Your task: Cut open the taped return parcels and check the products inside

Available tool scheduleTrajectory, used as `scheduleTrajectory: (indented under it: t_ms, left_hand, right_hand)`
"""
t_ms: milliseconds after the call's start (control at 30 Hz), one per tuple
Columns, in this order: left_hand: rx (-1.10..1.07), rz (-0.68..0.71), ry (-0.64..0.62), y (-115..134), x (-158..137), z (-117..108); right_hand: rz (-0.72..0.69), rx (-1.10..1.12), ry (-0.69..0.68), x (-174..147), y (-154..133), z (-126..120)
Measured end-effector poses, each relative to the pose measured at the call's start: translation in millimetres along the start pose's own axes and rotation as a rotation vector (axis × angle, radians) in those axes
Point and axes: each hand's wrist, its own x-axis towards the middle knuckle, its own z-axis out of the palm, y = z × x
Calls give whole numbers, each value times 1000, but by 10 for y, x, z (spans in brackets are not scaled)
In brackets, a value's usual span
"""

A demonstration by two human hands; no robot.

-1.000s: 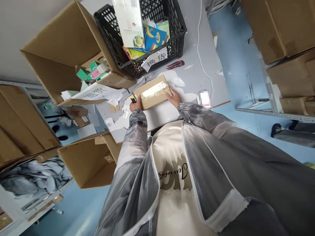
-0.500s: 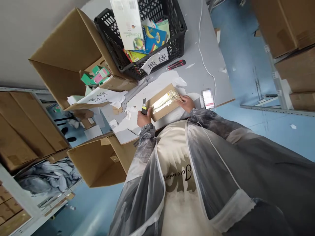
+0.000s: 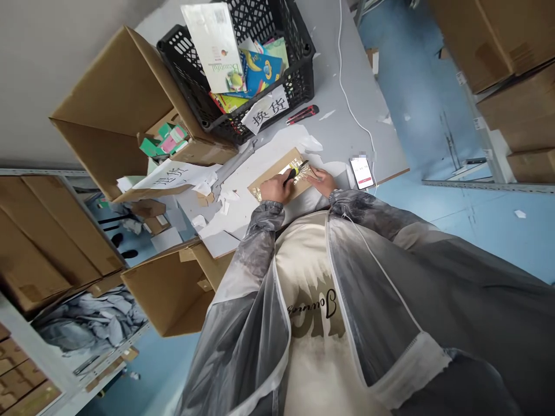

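My left hand [image 3: 274, 189] is closed around a black-and-yellow utility knife [image 3: 293, 173], its blade pointing right over the far end of a small cardboard box [image 3: 277, 166]. Shiny clear tape runs along the top of this box, partly covered by my left hand. My right hand [image 3: 323, 181] grips the box's right end, close to the knife tip. Whether the blade touches the tape I cannot tell. White paper sheets [image 3: 299, 136] lie under and behind the box on the grey table.
A black crate [image 3: 299, 81] of books stands at the back, with a red-and-black cutter [image 3: 302, 115] before it. An open carton [image 3: 99, 110] is at the left, another [image 3: 173, 289] below the table edge. A phone [image 3: 361, 173] with a white cable [image 3: 347, 98] lies right.
My left hand has moved right across the box, bringing the utility knife from the left end to the right end. My right hand stays at the right end.
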Motion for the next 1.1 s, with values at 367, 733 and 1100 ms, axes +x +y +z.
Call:
scheduleTrajectory:
  t_ms: [367, 733, 1100]
  left_hand:
    - [279, 88, -112, -106, -327, -45]
    - [234, -272, -211, -1017, -1386, -128]
    - [41, -392, -7, -1526, -1817, 238]
  right_hand:
    - [-16, 29, 35, -105, 48, 123]
    - [-9, -127, 137, -106, -60, 517]
    - [-621, -546, -187, -362, -1099, 834]
